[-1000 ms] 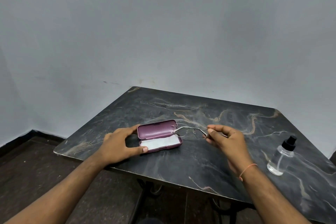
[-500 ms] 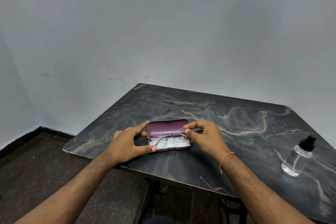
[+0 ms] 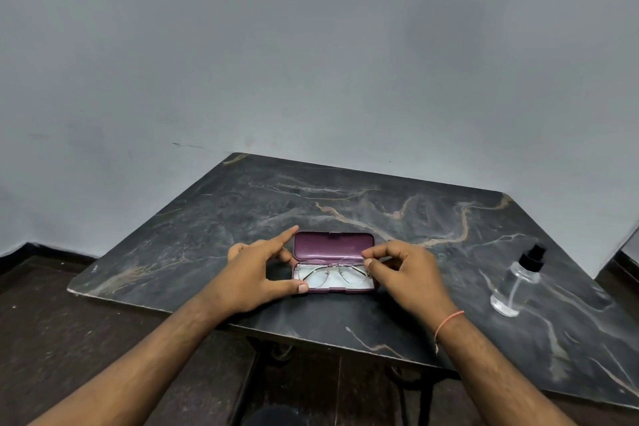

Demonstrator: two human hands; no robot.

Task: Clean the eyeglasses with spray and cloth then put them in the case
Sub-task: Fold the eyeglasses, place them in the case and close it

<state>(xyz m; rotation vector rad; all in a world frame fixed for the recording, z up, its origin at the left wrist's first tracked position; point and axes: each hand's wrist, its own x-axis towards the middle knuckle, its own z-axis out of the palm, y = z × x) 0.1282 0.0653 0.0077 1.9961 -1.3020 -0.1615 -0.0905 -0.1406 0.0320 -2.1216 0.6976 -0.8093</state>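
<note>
Glasses [image 3: 333, 272] lying in open case [image 3: 333, 245] on desk [image 3: 449, 218], atop white lining. Left hand [image 3: 256, 273] clasping case's left end; right hand [image 3: 404, 273] pinching frame's right end. Judged light, thin-wired, fragile: hold by the frame's ends, never lenses.

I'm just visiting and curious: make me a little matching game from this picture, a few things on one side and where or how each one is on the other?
Things:
1. eyeglasses
2. case
3. spray bottle
4. left hand

Descriptions:
A. upright near the table's right edge
B. lid up, on the table
C. lying inside the case
D. holding the case's left end

Pairs: 1-C, 2-B, 3-A, 4-D
</note>
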